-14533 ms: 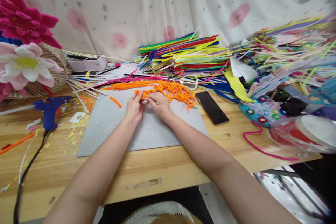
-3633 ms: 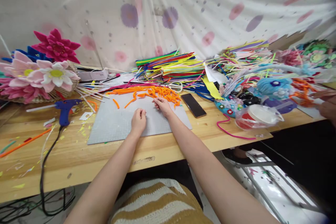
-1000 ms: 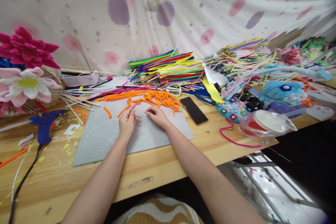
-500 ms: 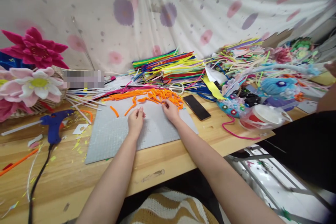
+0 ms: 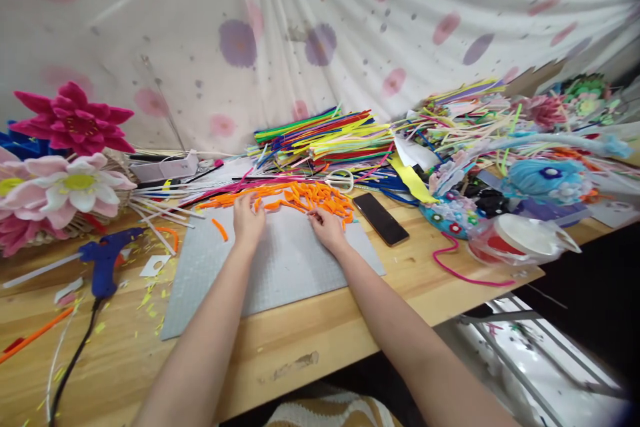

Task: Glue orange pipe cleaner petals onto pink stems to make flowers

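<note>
Orange fuzzy stem pieces (image 5: pixel 320 196) lie heaped along the back edge of a grey mat (image 5: pixel 200 280). My left hand (image 5: pixel 249 219) is over the mat's back part, its fingers apart and curved around the left end of the loose orange pieces; nothing shows in its grip. To the right, my right hand (image 5: pixel 326 225) is pinched just in front of the heap, and whatever its fingertips hold is too small to make out. One short orange piece (image 5: pixel 219 229) rests alone on the mat, left of my left hand.
A blue glue gun (image 5: pixel 104 263) with a black cord lies at the left, below fabric flowers (image 5: pixel 77 183). A black phone (image 5: pixel 381 219) is right of the mat. Colourful stem bundles (image 5: pixel 325 137), scissors (image 5: pixel 340 179) and a plastic-wrapped tub (image 5: pixel 520 240) stand farther back and right.
My left hand has moved back and left to the orange pieces, and its fingers have opened. My right hand stays pinched near the heap. The view has shifted slightly.
</note>
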The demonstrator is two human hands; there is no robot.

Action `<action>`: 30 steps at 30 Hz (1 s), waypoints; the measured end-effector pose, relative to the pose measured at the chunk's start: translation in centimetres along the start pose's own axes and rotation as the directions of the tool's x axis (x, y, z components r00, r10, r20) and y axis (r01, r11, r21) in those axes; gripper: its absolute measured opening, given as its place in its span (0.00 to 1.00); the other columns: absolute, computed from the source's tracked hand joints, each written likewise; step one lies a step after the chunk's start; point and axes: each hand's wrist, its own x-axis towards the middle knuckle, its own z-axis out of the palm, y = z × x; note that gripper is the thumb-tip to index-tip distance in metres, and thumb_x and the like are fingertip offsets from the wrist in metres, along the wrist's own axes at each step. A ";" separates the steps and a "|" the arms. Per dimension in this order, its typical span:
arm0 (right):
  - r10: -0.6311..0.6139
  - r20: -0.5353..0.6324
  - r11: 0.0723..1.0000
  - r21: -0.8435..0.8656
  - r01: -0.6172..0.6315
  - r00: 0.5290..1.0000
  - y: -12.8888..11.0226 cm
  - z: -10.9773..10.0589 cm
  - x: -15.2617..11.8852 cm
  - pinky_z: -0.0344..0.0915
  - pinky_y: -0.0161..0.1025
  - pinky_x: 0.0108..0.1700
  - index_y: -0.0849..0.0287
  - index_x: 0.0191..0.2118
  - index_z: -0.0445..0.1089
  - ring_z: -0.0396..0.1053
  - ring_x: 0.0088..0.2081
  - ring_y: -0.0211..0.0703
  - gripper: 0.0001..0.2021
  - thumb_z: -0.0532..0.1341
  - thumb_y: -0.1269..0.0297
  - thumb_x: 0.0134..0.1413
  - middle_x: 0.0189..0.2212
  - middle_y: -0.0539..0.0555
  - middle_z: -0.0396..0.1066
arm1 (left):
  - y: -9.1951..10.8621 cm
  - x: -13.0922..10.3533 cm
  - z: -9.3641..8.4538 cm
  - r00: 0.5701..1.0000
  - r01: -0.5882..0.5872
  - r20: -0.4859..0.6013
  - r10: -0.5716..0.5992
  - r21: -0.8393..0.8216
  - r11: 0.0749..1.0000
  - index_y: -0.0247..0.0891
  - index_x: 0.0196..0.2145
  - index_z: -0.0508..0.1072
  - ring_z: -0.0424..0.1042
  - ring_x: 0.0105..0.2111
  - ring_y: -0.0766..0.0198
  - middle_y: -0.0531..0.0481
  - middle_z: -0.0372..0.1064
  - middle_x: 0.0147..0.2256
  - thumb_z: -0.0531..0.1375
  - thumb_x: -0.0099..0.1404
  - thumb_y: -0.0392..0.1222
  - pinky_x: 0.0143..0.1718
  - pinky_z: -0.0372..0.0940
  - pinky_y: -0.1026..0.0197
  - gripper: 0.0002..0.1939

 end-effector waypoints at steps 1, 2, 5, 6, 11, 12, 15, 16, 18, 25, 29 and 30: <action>0.009 0.004 1.000 0.025 -0.010 1.000 0.0 0.0 0.1 0.55 0.35 0.30 0.55 0.34 0.70 0.62 0.27 0.38 0.09 0.54 0.64 0.48 0.25 0.50 0.67 | -0.2 1.2 -0.1 0.999 -0.033 0.027 0.031 0.075 0.997 0.38 0.42 0.67 0.66 0.43 0.56 0.41 0.63 0.45 0.55 0.54 0.37 0.46 0.60 0.53 0.16; 0.018 0.008 0.998 0.052 -0.018 1.000 0.1 -0.1 0.1 0.55 0.35 0.30 0.55 0.33 0.70 0.62 0.27 0.38 0.09 0.54 0.64 0.48 0.25 0.49 0.67 | -0.4 2.4 -0.1 0.997 -0.067 0.052 0.060 0.148 0.987 0.38 0.42 0.68 0.64 0.45 0.54 0.41 0.63 0.44 0.55 0.54 0.37 0.48 0.59 0.52 0.15; 0.027 0.033 0.991 0.129 -0.031 0.999 0.2 -0.2 0.4 0.55 0.34 0.29 0.56 0.32 0.70 0.61 0.26 0.37 0.08 0.54 0.65 0.47 0.24 0.49 0.67 | -1.1 6.0 0.4 0.971 -0.194 0.189 0.144 0.286 0.938 0.37 0.40 0.69 0.64 0.45 0.52 0.41 0.66 0.41 0.52 0.57 0.38 0.48 0.58 0.50 0.13; 0.026 0.044 0.989 0.144 -0.032 0.999 0.3 -0.3 0.5 0.55 0.34 0.29 0.56 0.32 0.70 0.61 0.26 0.37 0.08 0.55 0.65 0.47 0.24 0.49 0.67 | -1.3 7.1 0.7 0.959 -0.227 0.237 0.155 0.316 0.921 0.38 0.39 0.70 0.64 0.44 0.52 0.41 0.67 0.41 0.52 0.57 0.38 0.47 0.58 0.51 0.12; 0.042 0.074 0.980 0.189 -0.055 0.996 0.6 -0.3 0.8 0.55 0.34 0.29 0.56 0.32 0.70 0.61 0.25 0.36 0.08 0.55 0.64 0.46 0.23 0.49 0.66 | -1.8 11.3 3.2 0.918 -0.314 0.359 0.167 0.405 0.858 0.36 0.40 0.71 0.65 0.44 0.52 0.39 0.67 0.43 0.51 0.58 0.38 0.45 0.60 0.53 0.14; 0.048 0.078 0.977 0.204 -0.063 0.996 0.6 -0.3 0.9 0.55 0.34 0.29 0.56 0.32 0.70 0.61 0.25 0.36 0.08 0.55 0.64 0.46 0.23 0.48 0.66 | -1.8 11.8 3.6 0.915 -0.316 0.371 0.156 0.424 0.849 0.37 0.40 0.71 0.65 0.44 0.52 0.39 0.67 0.43 0.51 0.58 0.38 0.44 0.60 0.53 0.14; 0.059 0.089 0.976 0.203 -0.076 0.994 0.6 -0.3 0.9 0.55 0.34 0.29 0.56 0.32 0.70 0.60 0.25 0.36 0.08 0.55 0.64 0.46 0.22 0.48 0.65 | -2.1 12.8 4.7 0.898 -0.326 0.430 0.092 0.511 0.796 0.39 0.40 0.72 0.67 0.41 0.52 0.40 0.67 0.43 0.51 0.57 0.39 0.40 0.61 0.54 0.14; 0.057 0.090 0.978 0.193 -0.074 0.994 0.6 -0.4 0.9 0.55 0.34 0.28 0.56 0.32 0.70 0.60 0.25 0.36 0.08 0.55 0.64 0.47 0.22 0.48 0.65 | -2.1 13.0 4.8 0.889 -0.338 0.453 0.071 0.542 0.770 0.40 0.39 0.73 0.67 0.41 0.52 0.40 0.67 0.43 0.52 0.57 0.39 0.39 0.61 0.54 0.14; 0.046 0.086 0.981 0.184 -0.061 0.995 0.7 -0.4 0.9 0.54 0.34 0.28 0.56 0.32 0.70 0.60 0.25 0.36 0.08 0.55 0.63 0.47 0.22 0.48 0.65 | -2.3 13.1 4.9 0.867 -0.387 0.494 0.066 0.583 0.715 0.42 0.39 0.73 0.67 0.40 0.52 0.41 0.66 0.43 0.51 0.57 0.39 0.38 0.61 0.54 0.14; 0.047 0.087 0.978 0.200 -0.063 0.995 0.8 -0.3 0.8 0.55 0.35 0.30 0.55 0.32 0.70 0.61 0.26 0.37 0.08 0.55 0.64 0.47 0.24 0.49 0.67 | -2.0 12.2 3.2 0.811 -0.560 0.512 0.285 0.536 0.632 0.38 0.36 0.72 0.63 0.45 0.52 0.39 0.66 0.40 0.46 0.60 0.36 0.42 0.58 0.54 0.15; 0.030 0.074 0.979 0.200 -0.045 0.997 0.7 -0.4 0.7 0.54 0.34 0.29 0.55 0.32 0.70 0.60 0.25 0.36 0.07 0.56 0.65 0.46 0.24 0.49 0.67 | -0.7 11.4 1.6 0.862 -0.497 0.359 0.358 0.458 0.737 0.36 0.42 0.68 0.65 0.42 0.53 0.39 0.65 0.41 0.45 0.62 0.38 0.42 0.57 0.54 0.16; 0.034 0.070 0.980 0.191 -0.047 0.997 0.7 -0.4 0.7 0.54 0.34 0.29 0.55 0.31 0.70 0.60 0.25 0.36 0.07 0.56 0.65 0.46 0.24 0.48 0.67 | -0.3 11.2 1.3 0.884 -0.460 0.308 0.352 0.431 0.776 0.36 0.43 0.66 0.65 0.41 0.53 0.39 0.66 0.40 0.45 0.62 0.38 0.42 0.57 0.54 0.15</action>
